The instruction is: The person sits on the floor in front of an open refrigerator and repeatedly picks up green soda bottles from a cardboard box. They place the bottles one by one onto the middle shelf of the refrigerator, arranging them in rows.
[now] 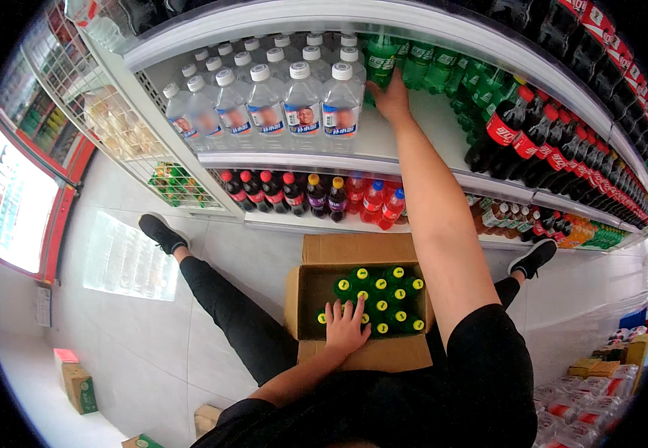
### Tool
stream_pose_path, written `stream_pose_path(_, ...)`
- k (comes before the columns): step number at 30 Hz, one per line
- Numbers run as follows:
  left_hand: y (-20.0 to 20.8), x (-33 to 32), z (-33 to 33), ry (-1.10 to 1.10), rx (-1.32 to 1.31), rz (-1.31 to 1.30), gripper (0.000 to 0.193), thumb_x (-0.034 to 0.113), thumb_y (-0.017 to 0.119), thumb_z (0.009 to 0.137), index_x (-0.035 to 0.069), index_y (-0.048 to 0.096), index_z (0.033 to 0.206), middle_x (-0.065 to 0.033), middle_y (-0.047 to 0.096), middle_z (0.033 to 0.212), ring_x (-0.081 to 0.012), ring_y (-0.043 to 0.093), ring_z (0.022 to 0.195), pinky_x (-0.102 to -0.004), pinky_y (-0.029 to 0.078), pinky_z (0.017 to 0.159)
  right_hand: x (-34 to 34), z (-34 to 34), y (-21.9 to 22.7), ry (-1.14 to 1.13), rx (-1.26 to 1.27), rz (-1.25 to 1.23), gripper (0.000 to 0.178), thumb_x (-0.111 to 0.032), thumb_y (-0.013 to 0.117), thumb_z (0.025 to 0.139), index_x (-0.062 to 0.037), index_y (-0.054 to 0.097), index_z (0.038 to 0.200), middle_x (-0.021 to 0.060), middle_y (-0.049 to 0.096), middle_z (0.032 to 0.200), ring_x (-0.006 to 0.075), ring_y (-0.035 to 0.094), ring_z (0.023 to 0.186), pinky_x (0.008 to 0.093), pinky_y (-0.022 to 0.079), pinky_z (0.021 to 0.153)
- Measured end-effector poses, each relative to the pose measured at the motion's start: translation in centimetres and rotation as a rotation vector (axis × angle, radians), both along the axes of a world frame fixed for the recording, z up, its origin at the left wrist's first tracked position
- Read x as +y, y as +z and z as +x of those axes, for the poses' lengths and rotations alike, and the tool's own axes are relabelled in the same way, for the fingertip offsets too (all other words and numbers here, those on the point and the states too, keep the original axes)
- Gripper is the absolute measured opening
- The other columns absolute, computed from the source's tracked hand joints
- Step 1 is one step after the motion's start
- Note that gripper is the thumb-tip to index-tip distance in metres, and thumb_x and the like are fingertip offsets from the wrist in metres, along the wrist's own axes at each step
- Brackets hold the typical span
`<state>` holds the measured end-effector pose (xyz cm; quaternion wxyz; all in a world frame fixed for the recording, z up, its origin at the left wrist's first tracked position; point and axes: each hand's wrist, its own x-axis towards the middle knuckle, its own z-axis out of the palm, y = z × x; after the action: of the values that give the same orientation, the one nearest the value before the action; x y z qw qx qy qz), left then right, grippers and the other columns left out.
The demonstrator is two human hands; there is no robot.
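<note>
My right arm reaches up to the middle shelf, where my right hand grips the lower part of a green soda bottle. That bottle stands at the left end of a row of green bottles, beside clear water bottles with white caps. Between my legs sits an open cardboard box holding several green bottles with yellow caps. My left hand lies over the caps at the box's near left part, fingers spread. Its fingertips touch among the caps, and it lifts nothing.
Dark cola bottles with red labels fill the shelf's right part. Small bottles with red caps line the lower shelf. A wire rack and a lit red-framed cooler stand left. Plastic-wrapped packs are at the lower right.
</note>
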<state>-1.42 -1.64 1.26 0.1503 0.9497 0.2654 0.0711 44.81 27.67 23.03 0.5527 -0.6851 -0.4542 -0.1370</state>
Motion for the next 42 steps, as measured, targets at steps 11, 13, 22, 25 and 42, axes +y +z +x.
stream_pose_path(11, 0.2, 0.0, 0.2, 0.015, 0.031, -0.055, 0.089, 0.044, 0.074, 0.087, 0.009, 0.040, 0.161, -0.0249, 0.056, 0.139, -0.0512, 0.047, 0.132, -0.0720, 0.028, 0.117, 1.5, -1.7, 0.2, -0.130, 0.152, -0.336, 0.075, -0.029, 0.080, 0.092, 0.0078, 0.039, 0.144, 0.0388, 0.064, 0.126, 0.0524, 0.065, 0.114, 0.0552, 0.055, 0.093)
stream_pose_path(13, 0.3, 0.1, 0.3, 0.007, 0.018, -0.038, 0.089, 0.044, 0.074, 0.087, 0.009, 0.040, 0.161, -0.0250, 0.056, 0.138, -0.0515, 0.047, 0.132, -0.0720, 0.029, 0.116, 2.1, -1.2, -0.4, -0.155, 0.138, -0.314, 0.076, -0.031, 0.078, 0.093, 0.0083, 0.037, 0.144, 0.0395, 0.064, 0.124, 0.0539, 0.065, 0.113, 0.0561, 0.055, 0.092)
stream_pose_path(22, 0.1, 0.2, 0.5, -0.008, -0.003, -0.042, 0.088, 0.041, 0.075, 0.086, 0.006, 0.040, 0.160, -0.0257, 0.055, 0.135, -0.0523, 0.047, 0.129, -0.0683, 0.034, 0.114, 2.5, -0.5, -1.1, -0.113, 0.123, -0.353, 0.067, -0.039, 0.073, 0.097, 0.0054, 0.037, 0.132, 0.0402, 0.064, 0.121, 0.0556, 0.065, 0.112, 0.0573, 0.054, 0.093)
stream_pose_path(25, 0.2, 0.1, 0.6, -0.015, 0.001, -0.045, 0.087, 0.040, 0.075, 0.086, 0.006, 0.041, 0.159, -0.0256, 0.054, 0.135, -0.0526, 0.047, 0.128, -0.0668, 0.037, 0.112, 2.3, -0.4, -1.3, -0.143, 0.107, -0.379, 0.067, -0.042, 0.072, 0.097, 0.0047, 0.038, 0.131, 0.0396, 0.065, 0.120, 0.0549, 0.065, 0.112, 0.0572, 0.054, 0.093)
stream_pose_path(42, -0.4, 0.3, 0.2, -0.017, -0.004, -0.065, 0.086, 0.035, 0.076, 0.087, 0.006, 0.039, 0.159, -0.0255, 0.054, 0.137, -0.0529, 0.049, 0.127, -0.0637, 0.049, 0.103, -1.6, -1.3, 0.7, -0.035, 0.032, -0.456, 0.080, -0.054, 0.069, 0.096, 0.0018, 0.047, 0.149, 0.0277, 0.063, 0.141, 0.0437, 0.062, 0.128, 0.0465, 0.050, 0.108)
